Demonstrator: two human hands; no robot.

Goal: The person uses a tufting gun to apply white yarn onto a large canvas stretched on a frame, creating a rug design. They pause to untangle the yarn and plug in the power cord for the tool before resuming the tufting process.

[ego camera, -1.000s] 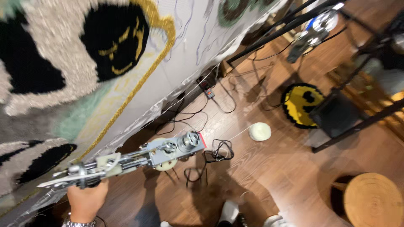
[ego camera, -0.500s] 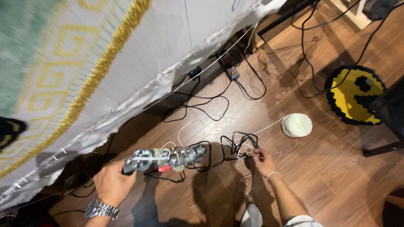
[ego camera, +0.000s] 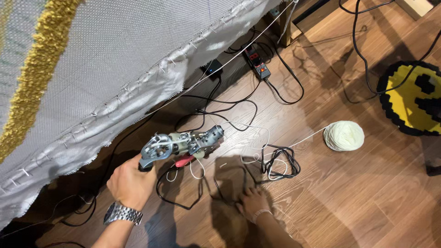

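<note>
Silver metal tufting gun (ego camera: 183, 144) with red trigger, gripped at its handle, lying roughly level above the wood floor, nose pointing right. White yarn strand (ego camera: 248, 128) trails from it, lying loosely looped.

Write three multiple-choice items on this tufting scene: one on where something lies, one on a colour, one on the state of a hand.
1. Where does the ball of yarn lie?
A. on the wooden floor, right of the tangled black cable
B. on the stretched cloth
C. in the right hand

2. What colour is the tufted stripe on the stretched cloth?
A. red
B. yellow
C. blue

3. What is the left hand doing?
A. lying flat on the floor
B. hanging empty
C. gripping the tufting gun

Key: 1 A, the ball sits on the boards beside the cable; 2 B, the pile is yellow against grey cloth; 3 C, its fingers wrap the gun's handle, while the right hand reaches to the floor.
</note>
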